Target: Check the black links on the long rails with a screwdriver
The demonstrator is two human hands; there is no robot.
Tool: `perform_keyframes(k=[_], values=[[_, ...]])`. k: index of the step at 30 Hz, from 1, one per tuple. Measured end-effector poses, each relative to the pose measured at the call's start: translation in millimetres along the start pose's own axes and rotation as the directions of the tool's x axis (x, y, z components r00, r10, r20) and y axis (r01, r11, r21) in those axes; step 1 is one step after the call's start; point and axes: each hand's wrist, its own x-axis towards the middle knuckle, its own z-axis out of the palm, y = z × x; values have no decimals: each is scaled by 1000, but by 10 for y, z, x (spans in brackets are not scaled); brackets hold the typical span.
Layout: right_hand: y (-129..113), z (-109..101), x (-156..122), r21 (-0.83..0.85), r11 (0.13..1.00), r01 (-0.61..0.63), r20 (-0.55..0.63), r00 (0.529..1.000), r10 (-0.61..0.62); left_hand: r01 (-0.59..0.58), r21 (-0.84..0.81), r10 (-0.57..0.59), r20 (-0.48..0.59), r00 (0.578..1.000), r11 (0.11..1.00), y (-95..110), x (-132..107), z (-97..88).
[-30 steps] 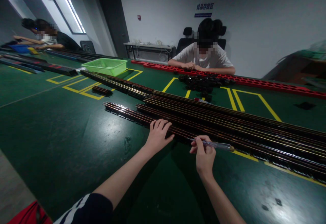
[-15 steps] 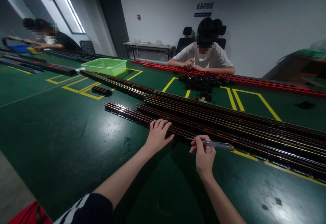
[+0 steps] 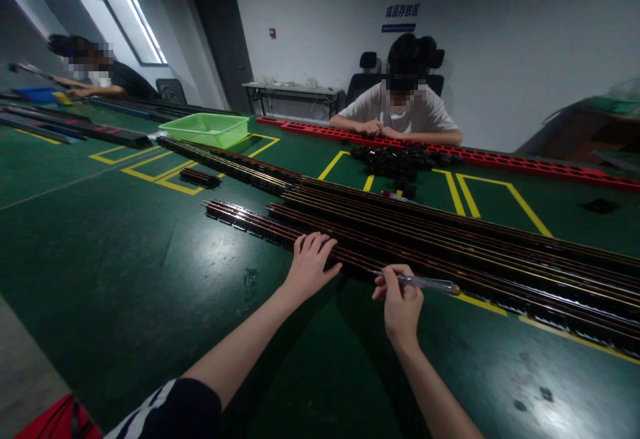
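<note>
My left hand (image 3: 313, 262) lies over the nearest long black strip (image 3: 245, 218), which has thin copper-coloured rods running along it. Its fingers are spread and rest on the strip's top, with the thumb pointing right. In my right hand (image 3: 401, 296) is a slim screwdriver (image 3: 433, 284) with a clear handle, pinched between thumb and fingers. Its thin shaft points left, and the tip meets or nearly meets the strip between my hands; exact contact is too small to tell. Beyond lie several more black strips with brassy rods (image 3: 400, 216), side by side.
A green basket (image 3: 207, 134) stands behind the strips. Black parts (image 3: 395, 159) lie heaped before a long red slotted rail (image 3: 525, 160), where a person (image 3: 403, 109) sits. Another person (image 3: 127, 79) works at far left. A short black piece (image 3: 199, 178) lies on the green table (image 3: 150, 259).
My hands and the screwdriver have barely moved. Across the table, the person's hands have lowered a little. The far-left person's long object has shifted and tilted.
</note>
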Motion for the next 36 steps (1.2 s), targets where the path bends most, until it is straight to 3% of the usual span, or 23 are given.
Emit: perform_keyframes(k=[36], values=[[20, -2, 0, -1, 1000, -3, 11, 1000, 3, 1, 3, -1, 7, 1000, 1000, 4, 4, -4]])
